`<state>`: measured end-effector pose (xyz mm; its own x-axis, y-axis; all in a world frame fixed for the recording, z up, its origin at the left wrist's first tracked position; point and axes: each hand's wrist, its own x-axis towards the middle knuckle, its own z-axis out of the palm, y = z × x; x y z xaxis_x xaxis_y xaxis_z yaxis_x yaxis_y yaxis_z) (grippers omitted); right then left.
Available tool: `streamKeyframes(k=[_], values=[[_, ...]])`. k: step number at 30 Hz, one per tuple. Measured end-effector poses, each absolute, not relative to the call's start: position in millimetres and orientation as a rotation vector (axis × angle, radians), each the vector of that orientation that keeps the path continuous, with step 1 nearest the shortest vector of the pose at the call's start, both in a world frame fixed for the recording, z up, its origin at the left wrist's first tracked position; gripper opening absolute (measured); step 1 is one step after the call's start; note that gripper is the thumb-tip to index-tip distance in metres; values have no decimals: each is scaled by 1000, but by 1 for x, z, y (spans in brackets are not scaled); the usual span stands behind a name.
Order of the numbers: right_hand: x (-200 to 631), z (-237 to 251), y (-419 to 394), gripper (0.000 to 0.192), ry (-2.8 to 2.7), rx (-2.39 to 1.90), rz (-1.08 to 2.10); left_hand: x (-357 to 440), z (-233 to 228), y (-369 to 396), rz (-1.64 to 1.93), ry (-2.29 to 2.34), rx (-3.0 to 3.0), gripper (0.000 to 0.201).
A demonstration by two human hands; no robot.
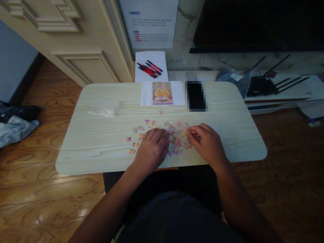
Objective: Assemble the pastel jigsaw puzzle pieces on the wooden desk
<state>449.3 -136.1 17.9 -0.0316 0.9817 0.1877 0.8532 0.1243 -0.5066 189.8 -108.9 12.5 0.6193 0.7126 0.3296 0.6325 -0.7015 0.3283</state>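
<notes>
Small jigsaw puzzle pieces [174, 138] in pink, purple and orange lie in a loose heap on the pale wooden table [101, 135]. My left hand [154, 145] rests at the left side of the heap, its back turned up. Its fingers bend down over some pieces, and what the fingertips touch is hidden. At the heap's right edge my right hand [206, 138] pinches a small yellow-orange puzzle piece [189, 131] between thumb and fingers. Several single pieces [138, 129] are spread left of my left hand. One piece [161, 112] lies apart, below the printed picture [162, 92].
The picture sheet and a blurred-out dark rectangle [196, 96] lie along the table's far edge. A clear plastic bag [105, 108] is at the left. Behind, red-black pens [150, 69] lie on white paper [140, 76]. A black router [262, 86] stands on the shelf at right.
</notes>
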Motion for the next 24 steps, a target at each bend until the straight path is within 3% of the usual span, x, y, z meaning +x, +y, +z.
streamKeyframes(k=[7, 24], values=[[449, 18, -132, 8, -1857, -1789, 421, 206, 11, -98, 562, 1160, 2737, 24], [472, 26, -164, 7, -1947, -1796, 441, 203, -5, -112, 683, 1056, 2798, 32]])
